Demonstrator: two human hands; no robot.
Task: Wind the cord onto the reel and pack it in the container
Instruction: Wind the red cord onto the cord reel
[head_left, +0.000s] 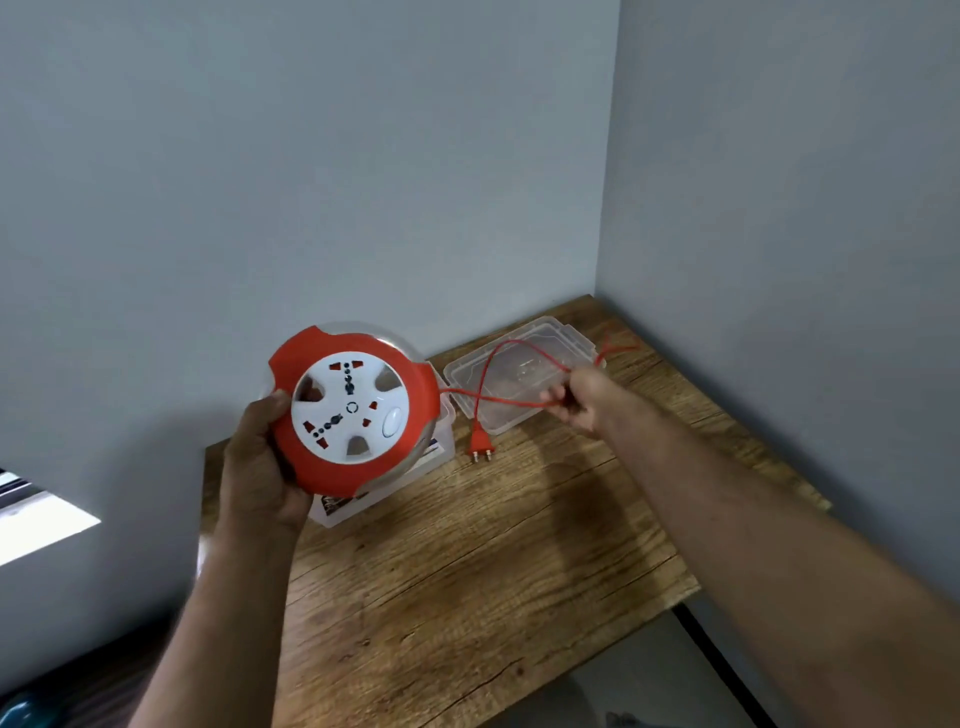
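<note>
My left hand (260, 462) holds a round red and white reel (356, 408) with sockets on its face, lifted above the wooden table (467, 545). A red cord (485, 382) runs from the reel's right side to my right hand (576, 397), which grips it in loops. The cord's red two-pin plug (480, 447) hangs just above the table. A clear plastic container (423, 457) stands on the table behind the reel, mostly hidden by it.
A clear plastic lid (540, 338) lies at the back of the table near the corner of two grey walls. The table's front right edge drops to a grey floor. A bright window ledge shows at far left.
</note>
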